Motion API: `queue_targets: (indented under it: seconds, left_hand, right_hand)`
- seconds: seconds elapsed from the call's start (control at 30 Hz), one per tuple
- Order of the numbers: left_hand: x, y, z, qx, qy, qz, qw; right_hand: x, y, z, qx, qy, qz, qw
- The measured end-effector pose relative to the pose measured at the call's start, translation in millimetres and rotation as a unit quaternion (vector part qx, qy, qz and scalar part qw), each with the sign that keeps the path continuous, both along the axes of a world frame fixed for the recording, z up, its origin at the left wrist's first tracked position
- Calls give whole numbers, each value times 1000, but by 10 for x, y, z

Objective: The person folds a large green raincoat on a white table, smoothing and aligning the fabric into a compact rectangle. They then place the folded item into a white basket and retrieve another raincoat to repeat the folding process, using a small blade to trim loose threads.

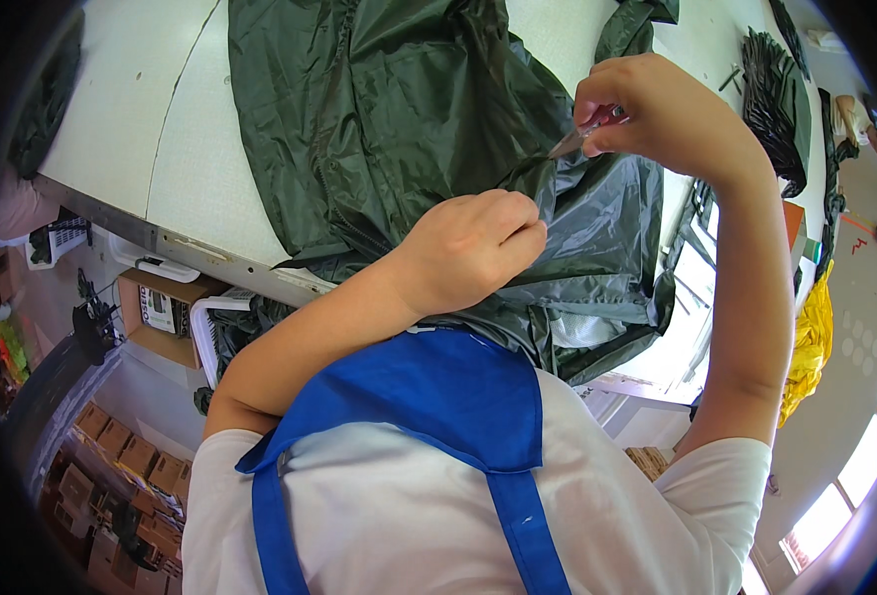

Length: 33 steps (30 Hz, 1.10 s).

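Observation:
A dark green jacket (pixel 300 119) of thin shiny fabric, with a zipper along its left part, lies spread and creased over the white table (pixel 111 119). My left hand (pixel 478 243) is closed on a fold of it near the middle, knuckles up. Above and to the right, my right hand (pixel 657 114) grips a pair of thread snips (pixel 564 145), their pointed metal blades aimed left and down at the fabric. A bit of red handle shows between the fingers. Whether the tips touch the cloth I cannot tell.
A bundle of dark fabric strips (pixel 776 109) lies at the table's far right. Yellow cloth (pixel 811 342) hangs beyond the right edge. Below the left edge are an open cardboard box (pixel 166 307) and a white basket (pixel 205 337). A blue apron (pixel 429 397) covers my chest.

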<state>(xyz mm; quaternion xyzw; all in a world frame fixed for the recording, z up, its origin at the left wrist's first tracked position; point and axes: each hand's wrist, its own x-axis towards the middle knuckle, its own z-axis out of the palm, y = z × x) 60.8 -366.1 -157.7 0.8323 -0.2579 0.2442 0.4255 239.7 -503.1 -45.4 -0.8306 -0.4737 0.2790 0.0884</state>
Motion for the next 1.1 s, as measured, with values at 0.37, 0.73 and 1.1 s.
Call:
queue_targets:
  seconds: [0.37,0.73,1.1]
  left_hand:
    - [-9,0,17,1,3,-1,1000]
    - [-2,-16,28,4,7,-1,1000]
    - [-13,19,34,-11,23,-1,1000]
  right_hand:
    - [-23,-164,18,66,57,-70,994]
    - [-75,12,-14,32,4,24,999]
    - [-343,-278,-383,246,69,-416,873]
